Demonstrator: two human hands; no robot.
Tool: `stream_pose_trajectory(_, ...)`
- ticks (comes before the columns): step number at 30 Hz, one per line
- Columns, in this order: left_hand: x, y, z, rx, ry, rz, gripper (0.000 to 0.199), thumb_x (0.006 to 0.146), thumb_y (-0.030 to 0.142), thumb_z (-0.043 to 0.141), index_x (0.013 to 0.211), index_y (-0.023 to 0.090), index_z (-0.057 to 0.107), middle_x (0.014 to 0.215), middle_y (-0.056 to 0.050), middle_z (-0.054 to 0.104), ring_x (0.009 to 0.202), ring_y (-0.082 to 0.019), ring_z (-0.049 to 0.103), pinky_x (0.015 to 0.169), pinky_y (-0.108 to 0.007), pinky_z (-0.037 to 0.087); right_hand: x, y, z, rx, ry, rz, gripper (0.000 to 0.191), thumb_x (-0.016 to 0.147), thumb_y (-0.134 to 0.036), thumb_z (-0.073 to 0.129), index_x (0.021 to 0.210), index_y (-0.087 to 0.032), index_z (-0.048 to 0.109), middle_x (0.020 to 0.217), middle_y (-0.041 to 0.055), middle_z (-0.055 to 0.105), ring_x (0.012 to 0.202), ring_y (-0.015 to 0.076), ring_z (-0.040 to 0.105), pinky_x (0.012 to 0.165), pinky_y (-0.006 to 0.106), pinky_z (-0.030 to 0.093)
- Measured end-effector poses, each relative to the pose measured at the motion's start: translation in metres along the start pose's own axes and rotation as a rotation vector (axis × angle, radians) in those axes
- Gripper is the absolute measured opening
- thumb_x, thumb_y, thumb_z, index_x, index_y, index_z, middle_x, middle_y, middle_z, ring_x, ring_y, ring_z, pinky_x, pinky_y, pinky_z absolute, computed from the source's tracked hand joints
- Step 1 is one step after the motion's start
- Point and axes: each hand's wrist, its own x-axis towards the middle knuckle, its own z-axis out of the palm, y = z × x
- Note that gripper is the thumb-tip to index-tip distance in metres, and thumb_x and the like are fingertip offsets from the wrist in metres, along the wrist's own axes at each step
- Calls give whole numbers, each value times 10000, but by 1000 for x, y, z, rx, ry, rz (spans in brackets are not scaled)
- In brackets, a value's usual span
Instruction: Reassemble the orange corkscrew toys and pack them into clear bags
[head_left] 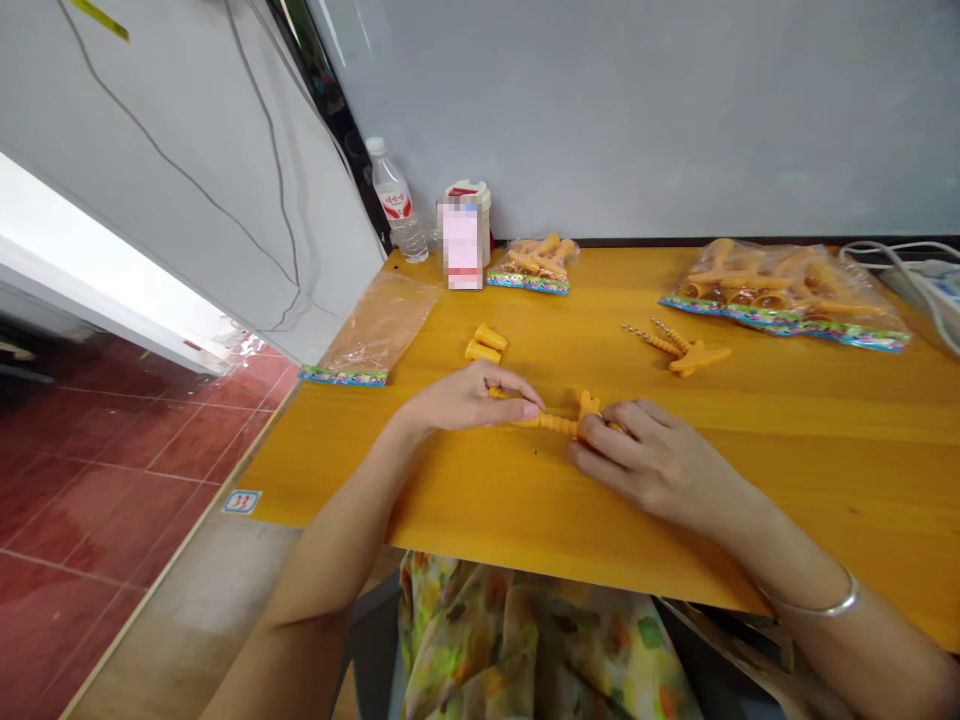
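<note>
My left hand point(480, 397) is closed in a pinch on one end of an orange plastic ridged rod point(556, 424), held level just above the wooden table. Around the rod's other end, beside an orange lobed piece point(589, 404), the fingers of my right hand point(646, 450) are curled, partly hiding it. Behind my left hand lie two small orange hollow cylinders point(484, 345). To the right, past my right hand, rest an orange cross-shaped piece point(700, 358) and two ridged rods point(666, 340) with shiny metal-looking tips.
A flat clear plastic bag point(379, 325) lies at the left. Along the back stand a water bottle point(399, 205), a phone point(461, 245) against a white container point(480, 195), and two bags of orange parts, small point(536, 262) and large point(780, 290). White cables point(919, 275) lie far right.
</note>
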Motion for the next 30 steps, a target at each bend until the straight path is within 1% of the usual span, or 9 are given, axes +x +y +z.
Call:
stream_pose_trajectory(5,-8,1,-10,-116,-124,-38,370,898,450,624,998,114,742,523,31,510,460,-65,427,456,-195,328,7,-4,-5,-80,26,-51,261,975,-80,462,849,-201,655,874,37,636,747,176,490,640,333,412)
stream_pose_trajectory(8,-7,-6,-9,-93,-47,-15,345,906,432,624,1023,128,736,599,16,579,509,-70,477,505,-195,384,4,0,2,84,66,18,217,949,-76,514,972,-238,656,973,25,659,808,177,555,675,325,482)
stream_pose_trajectory(11,0,-13,1,-36,162,101,315,886,429,663,1044,166,735,817,-32,702,691,-109,594,632,-218,463,-3,5,14,400,219,234,313,943,-179,583,1228,-307,561,1195,58,613,1033,214,612,810,364,560)
stream_pose_trajectory(14,9,-21,14,62,399,291,320,857,442,710,1046,185,736,991,-71,742,864,-160,646,785,-281,500,-10,9,23,832,301,614,366,982,-353,533,1338,-294,473,1274,117,585,1159,258,616,899,426,572)
stream_pose_trajectory(17,15,-29,23,285,548,484,310,883,459,678,1035,196,743,921,-69,742,825,-163,629,814,-316,485,-15,13,29,1423,161,944,364,1023,-474,388,1316,-279,482,1091,100,675,929,216,709,797,387,602)
stream_pose_trajectory(20,18,-36,25,498,575,572,305,917,464,631,1046,213,749,838,-49,708,775,-149,598,776,-299,469,-18,17,33,1723,52,1026,433,1003,-566,350,1224,-233,517,845,63,674,715,194,699,644,335,591)
stream_pose_trajectory(25,18,-37,26,640,517,564,338,927,488,607,1083,216,734,817,-39,707,770,-153,607,770,-298,451,-19,16,36,1636,187,1069,261,955,-491,524,886,-241,554,912,21,621,651,127,613,587,287,552)
stream_pose_trajectory(27,18,-34,28,583,474,556,356,912,490,628,1068,186,725,793,-39,712,736,-150,612,748,-293,454,-19,16,36,1564,277,1105,176,881,-390,672,916,-256,565,1003,9,604,664,101,586,580,258,537)
stream_pose_trajectory(30,17,-29,31,401,459,522,331,911,455,640,1037,158,716,867,-64,741,755,-150,643,750,-279,485,-17,15,33,1437,371,1058,355,809,-324,756,1105,-301,560,1097,27,615,730,112,615,597,249,547)
